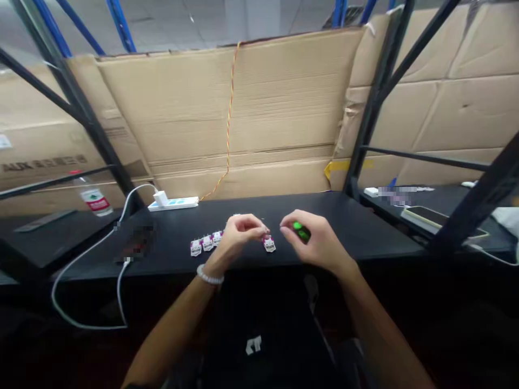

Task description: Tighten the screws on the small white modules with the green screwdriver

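My left hand (pixel 239 233) is curled over the black table (pixel 365 227), its fingertips pinched at a small white and pink module (pixel 269 244). A row of similar white and pink modules (pixel 206 243) lies just left of that hand. A white bead bracelet sits on the left wrist. My right hand (pixel 314 237) is closed around a small dark object with a bright green part (pixel 300 231), held a little right of the single module.
A white power strip (pixel 173 203) with a plugged adapter and white cable (pixel 81 259) lies at the back left. A plastic bottle (pixel 91 197) stands on the left table. Cardboard sheets (pixel 243 108) line the back. Black frame bars (pixel 373 97) rise on both sides. Flat items (pixel 425 213) rest on the right table.
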`<state>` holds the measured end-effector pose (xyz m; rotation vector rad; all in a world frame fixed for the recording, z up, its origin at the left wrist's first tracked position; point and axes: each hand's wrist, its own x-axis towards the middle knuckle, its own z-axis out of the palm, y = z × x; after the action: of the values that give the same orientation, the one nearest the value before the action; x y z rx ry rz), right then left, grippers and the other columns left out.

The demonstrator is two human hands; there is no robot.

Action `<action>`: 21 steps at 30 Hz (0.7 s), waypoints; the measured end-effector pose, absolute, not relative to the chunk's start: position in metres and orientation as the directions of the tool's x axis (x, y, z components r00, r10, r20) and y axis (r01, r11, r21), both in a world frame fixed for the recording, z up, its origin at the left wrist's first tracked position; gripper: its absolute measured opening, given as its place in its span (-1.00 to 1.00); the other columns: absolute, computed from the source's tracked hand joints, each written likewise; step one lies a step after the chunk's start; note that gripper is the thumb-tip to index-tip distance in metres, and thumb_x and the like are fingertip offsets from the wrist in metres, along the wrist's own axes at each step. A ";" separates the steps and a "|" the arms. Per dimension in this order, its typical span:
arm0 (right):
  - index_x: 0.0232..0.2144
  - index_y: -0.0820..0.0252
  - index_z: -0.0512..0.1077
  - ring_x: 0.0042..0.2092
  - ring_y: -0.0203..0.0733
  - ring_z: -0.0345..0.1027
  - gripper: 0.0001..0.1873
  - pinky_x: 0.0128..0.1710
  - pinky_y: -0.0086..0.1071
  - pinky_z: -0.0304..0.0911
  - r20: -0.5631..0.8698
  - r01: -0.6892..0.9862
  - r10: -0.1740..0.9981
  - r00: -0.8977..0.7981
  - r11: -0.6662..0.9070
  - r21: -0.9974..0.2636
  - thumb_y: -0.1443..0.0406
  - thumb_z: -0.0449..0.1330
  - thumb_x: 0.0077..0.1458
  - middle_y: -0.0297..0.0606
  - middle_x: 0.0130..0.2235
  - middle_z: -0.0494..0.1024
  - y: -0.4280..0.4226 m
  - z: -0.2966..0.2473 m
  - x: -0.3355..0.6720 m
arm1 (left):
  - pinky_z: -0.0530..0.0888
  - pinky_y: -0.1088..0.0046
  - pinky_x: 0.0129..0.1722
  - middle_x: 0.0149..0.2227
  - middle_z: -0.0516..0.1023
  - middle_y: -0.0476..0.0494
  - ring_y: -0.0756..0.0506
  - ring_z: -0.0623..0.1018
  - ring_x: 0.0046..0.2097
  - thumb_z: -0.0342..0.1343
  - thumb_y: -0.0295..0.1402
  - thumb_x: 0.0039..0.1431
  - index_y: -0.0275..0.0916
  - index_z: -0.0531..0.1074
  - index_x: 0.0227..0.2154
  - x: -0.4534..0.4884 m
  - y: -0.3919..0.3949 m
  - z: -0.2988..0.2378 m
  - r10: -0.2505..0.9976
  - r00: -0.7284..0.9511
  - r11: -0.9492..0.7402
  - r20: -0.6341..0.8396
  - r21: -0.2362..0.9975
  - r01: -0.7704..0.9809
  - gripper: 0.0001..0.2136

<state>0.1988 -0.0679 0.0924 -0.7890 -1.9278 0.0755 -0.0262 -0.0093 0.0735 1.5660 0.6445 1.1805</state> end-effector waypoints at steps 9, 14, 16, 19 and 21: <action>-0.17 0.13 0.60 -0.29 -0.26 0.52 -0.92 -0.25 -0.39 0.39 0.815 0.398 0.476 -0.330 0.853 -0.337 0.38 0.29 0.33 -0.28 -0.28 0.63 -0.081 0.086 0.170 | 0.59 0.45 -0.37 -0.39 0.71 -0.13 -0.07 0.65 -0.39 0.46 -0.24 0.14 -0.23 0.67 -0.40 -0.020 -0.057 0.060 0.794 0.106 -0.568 0.598 0.793 -0.222 -0.82; -0.08 0.11 0.60 -0.25 -0.24 0.56 -0.81 -0.25 -0.41 0.44 0.864 0.412 0.392 -0.315 0.877 -0.248 0.43 0.26 0.34 -0.23 -0.23 0.65 -0.086 0.082 0.164 | 0.60 0.46 -0.39 -0.42 0.69 -0.12 -0.08 0.65 -0.40 0.44 -0.23 0.18 -0.23 0.66 -0.40 -0.018 -0.065 0.061 0.749 0.006 -0.655 0.662 0.742 -0.143 -0.82; -0.06 0.12 0.59 -0.26 -0.25 0.57 -0.79 -0.27 -0.43 0.45 0.878 0.427 0.368 -0.307 0.877 -0.218 0.45 0.25 0.33 -0.22 -0.22 0.66 -0.087 0.081 0.161 | 0.62 0.45 -0.37 -0.41 0.70 -0.12 -0.08 0.67 -0.39 0.43 -0.25 0.18 -0.23 0.67 -0.40 -0.019 -0.068 0.061 0.722 -0.034 -0.691 0.691 0.717 -0.090 -0.84; -0.06 0.13 0.59 -0.26 -0.25 0.59 -0.78 -0.28 -0.44 0.47 0.891 0.440 0.354 -0.283 0.874 -0.207 0.46 0.24 0.33 -0.20 -0.22 0.67 -0.088 0.079 0.156 | 0.63 0.46 -0.37 -0.41 0.70 -0.11 -0.08 0.67 -0.39 0.40 -0.30 0.19 -0.22 0.66 -0.39 -0.019 -0.070 0.061 0.698 -0.074 -0.715 0.712 0.698 -0.034 -0.88; -0.07 0.13 0.59 -0.25 -0.24 0.60 -0.79 -0.27 -0.44 0.49 0.902 0.432 0.347 -0.257 0.876 -0.214 0.46 0.25 0.33 -0.20 -0.22 0.67 -0.088 0.078 0.153 | 0.63 0.47 -0.37 -0.41 0.70 -0.10 -0.07 0.67 -0.39 0.38 -0.34 0.20 -0.22 0.66 -0.39 -0.019 -0.072 0.061 0.684 -0.096 -0.728 0.723 0.686 -0.013 -0.91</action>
<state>0.1530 -0.0879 0.0778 -0.5808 -1.8688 -0.0897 -0.0194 -0.0715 0.0607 1.6943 0.7319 1.8750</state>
